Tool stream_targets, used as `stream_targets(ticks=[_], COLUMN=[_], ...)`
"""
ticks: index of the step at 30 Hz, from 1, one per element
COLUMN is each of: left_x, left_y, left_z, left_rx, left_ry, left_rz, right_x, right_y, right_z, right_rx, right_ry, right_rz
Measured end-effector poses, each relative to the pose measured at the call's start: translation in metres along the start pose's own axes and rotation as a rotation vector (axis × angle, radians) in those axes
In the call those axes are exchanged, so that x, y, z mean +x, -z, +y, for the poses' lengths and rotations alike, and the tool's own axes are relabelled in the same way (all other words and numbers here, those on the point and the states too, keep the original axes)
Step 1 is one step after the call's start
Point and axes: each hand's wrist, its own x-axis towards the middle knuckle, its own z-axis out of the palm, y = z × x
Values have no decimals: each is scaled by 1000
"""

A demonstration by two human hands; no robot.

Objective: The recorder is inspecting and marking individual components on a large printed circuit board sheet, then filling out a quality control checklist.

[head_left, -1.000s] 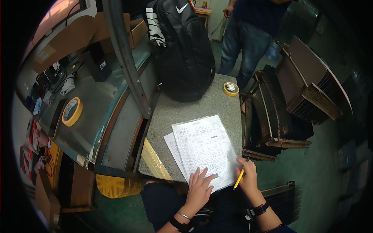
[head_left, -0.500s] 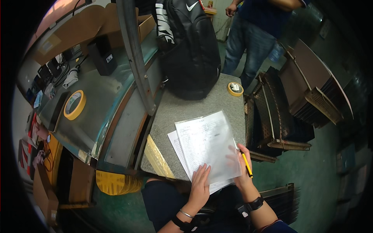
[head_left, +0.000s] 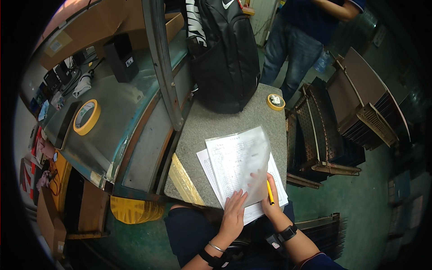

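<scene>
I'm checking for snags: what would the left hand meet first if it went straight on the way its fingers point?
The left hand would likely meet the translucent, rectangular plastic sheet first, right in front of it, though whether they already touch is unclear.

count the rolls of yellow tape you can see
2. One roll lies on the left table; the second roll sits near the far right corner of the grey table. Others may be hidden from view.

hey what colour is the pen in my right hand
The pen is mostly yellow with a dark end, best seen in the head view.
</scene>
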Motion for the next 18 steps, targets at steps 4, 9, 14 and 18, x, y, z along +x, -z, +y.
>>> stream_targets(ticks=[4,9,14,18], left_x=[1,-6,-45,-28], left_y=[4,4,-8,4], left_z=[8,29,-19,6], left_rx=[-70,-234,-705,-1044], left_ry=[-3,-13,298,295], left_rz=[28,35,374,413], right_x=[10,47,72,70], right_y=[-8,-4,-20,-18], right_z=[-7,23,-3,9], right_rx=[-30,-136,-34,-274], right_ry=[-69,157,-114,41], right_rz=[-66,-28,73,54])
